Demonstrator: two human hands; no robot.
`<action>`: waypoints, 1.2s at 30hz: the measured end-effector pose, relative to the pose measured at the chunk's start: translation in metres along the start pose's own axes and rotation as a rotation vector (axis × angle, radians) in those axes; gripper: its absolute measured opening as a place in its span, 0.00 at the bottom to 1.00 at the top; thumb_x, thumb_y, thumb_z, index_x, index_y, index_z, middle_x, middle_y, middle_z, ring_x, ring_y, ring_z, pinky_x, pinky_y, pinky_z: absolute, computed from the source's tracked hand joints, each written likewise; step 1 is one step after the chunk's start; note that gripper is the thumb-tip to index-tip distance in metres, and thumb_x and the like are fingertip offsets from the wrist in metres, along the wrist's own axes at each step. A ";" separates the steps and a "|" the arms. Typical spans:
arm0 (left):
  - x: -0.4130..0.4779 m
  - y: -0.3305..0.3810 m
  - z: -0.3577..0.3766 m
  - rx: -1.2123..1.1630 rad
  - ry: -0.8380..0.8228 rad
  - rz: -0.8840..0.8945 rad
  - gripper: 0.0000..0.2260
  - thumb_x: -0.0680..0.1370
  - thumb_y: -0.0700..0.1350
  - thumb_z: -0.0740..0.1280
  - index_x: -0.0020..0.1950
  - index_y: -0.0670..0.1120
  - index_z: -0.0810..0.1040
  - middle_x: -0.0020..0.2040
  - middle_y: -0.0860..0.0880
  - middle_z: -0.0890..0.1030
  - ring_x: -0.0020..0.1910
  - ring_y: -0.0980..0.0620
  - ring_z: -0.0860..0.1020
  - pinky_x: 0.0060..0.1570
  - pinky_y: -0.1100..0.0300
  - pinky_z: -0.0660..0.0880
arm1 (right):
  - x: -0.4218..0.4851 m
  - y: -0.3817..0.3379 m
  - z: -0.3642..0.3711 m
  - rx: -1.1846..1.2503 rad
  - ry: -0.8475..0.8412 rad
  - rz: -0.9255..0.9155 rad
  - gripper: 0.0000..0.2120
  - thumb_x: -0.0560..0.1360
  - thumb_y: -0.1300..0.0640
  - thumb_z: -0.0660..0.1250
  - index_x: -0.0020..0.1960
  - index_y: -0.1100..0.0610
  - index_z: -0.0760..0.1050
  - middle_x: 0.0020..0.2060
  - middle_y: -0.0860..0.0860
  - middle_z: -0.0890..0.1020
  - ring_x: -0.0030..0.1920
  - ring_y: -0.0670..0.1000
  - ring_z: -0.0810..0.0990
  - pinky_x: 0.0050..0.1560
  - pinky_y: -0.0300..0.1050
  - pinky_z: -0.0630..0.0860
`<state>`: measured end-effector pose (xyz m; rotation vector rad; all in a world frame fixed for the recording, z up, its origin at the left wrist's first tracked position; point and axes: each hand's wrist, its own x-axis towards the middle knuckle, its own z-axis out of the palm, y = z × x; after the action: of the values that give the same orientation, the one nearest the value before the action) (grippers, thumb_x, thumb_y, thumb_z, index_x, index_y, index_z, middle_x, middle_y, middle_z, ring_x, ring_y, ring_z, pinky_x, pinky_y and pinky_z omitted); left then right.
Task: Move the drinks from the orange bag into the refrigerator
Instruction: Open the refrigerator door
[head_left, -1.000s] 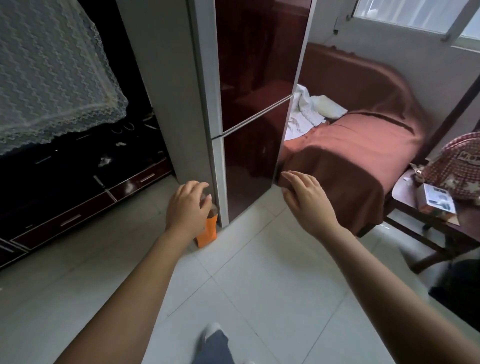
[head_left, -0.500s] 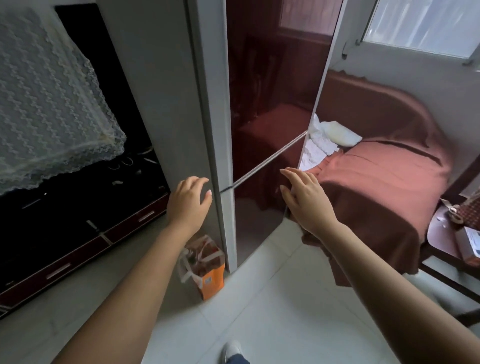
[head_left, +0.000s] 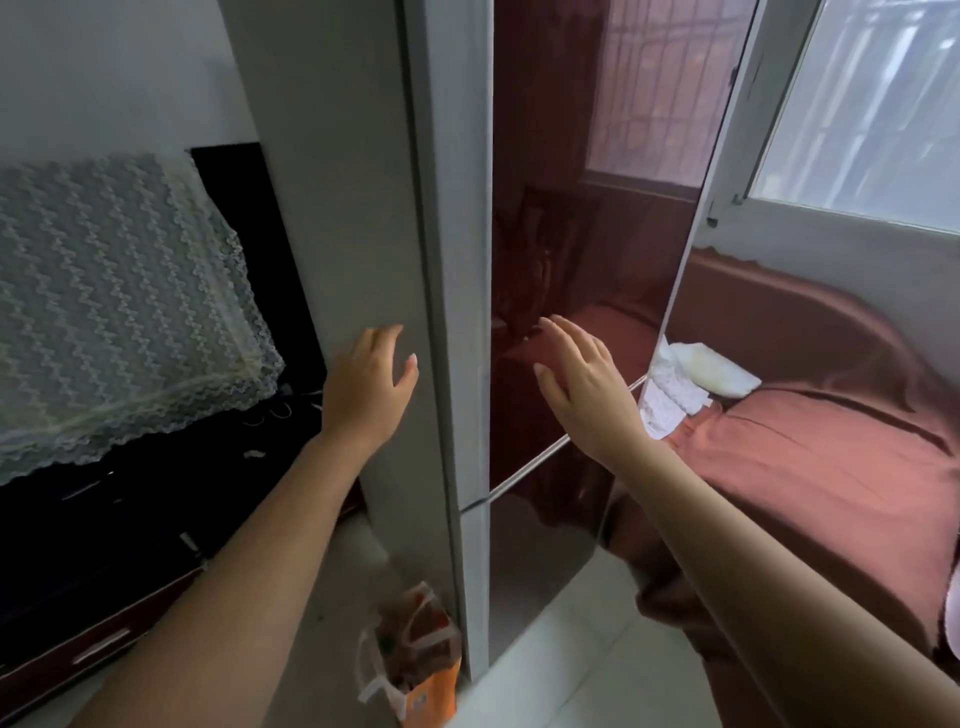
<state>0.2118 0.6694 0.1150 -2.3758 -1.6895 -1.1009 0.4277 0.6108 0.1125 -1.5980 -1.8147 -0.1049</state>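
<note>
The tall refrigerator (head_left: 582, 218) stands ahead with glossy dark red doors and a grey side; both doors are closed. The orange bag (head_left: 415, 660) sits on the floor at the fridge's front left corner, its top open; its contents are too dim to make out. My left hand (head_left: 369, 387) is raised with fingers apart against the grey side panel, holding nothing. In front of the upper red door my right hand (head_left: 584, 387) is lifted with fingers spread, also holding nothing.
A bed with a reddish-brown cover (head_left: 831, 441) fills the right side, close to the fridge. On the left a lace cloth (head_left: 114, 312) drapes over a dark cabinet (head_left: 104, 561). A window (head_left: 872, 104) is at the upper right. White tiled floor lies below.
Both hands have risen from near the floor and the bag up to the upper door's height. My view has tilted upward, so the bag now sits at the bottom of the frame.
</note>
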 end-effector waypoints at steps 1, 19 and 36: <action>0.008 0.001 -0.004 0.002 0.035 0.002 0.17 0.77 0.43 0.63 0.63 0.37 0.70 0.58 0.36 0.76 0.57 0.36 0.73 0.57 0.45 0.70 | 0.010 -0.002 -0.004 -0.001 0.011 -0.020 0.23 0.78 0.55 0.59 0.71 0.58 0.62 0.70 0.56 0.67 0.70 0.56 0.65 0.69 0.46 0.62; 0.084 -0.003 -0.024 0.070 0.120 0.031 0.22 0.76 0.42 0.64 0.69 0.40 0.66 0.63 0.37 0.74 0.61 0.37 0.72 0.60 0.49 0.69 | 0.125 -0.034 -0.036 -0.020 0.096 -0.245 0.35 0.77 0.46 0.58 0.75 0.56 0.43 0.76 0.53 0.46 0.76 0.53 0.44 0.74 0.47 0.50; 0.120 -0.032 0.009 0.023 -0.150 0.119 0.44 0.73 0.45 0.69 0.72 0.47 0.35 0.77 0.45 0.45 0.75 0.47 0.50 0.70 0.43 0.59 | 0.139 -0.070 -0.021 -0.114 0.107 -0.125 0.60 0.65 0.30 0.63 0.71 0.66 0.32 0.73 0.63 0.35 0.73 0.60 0.32 0.73 0.54 0.39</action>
<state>0.2097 0.7843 0.1634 -2.5651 -1.5665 -0.9018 0.3762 0.7005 0.2308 -1.5247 -1.8523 -0.3505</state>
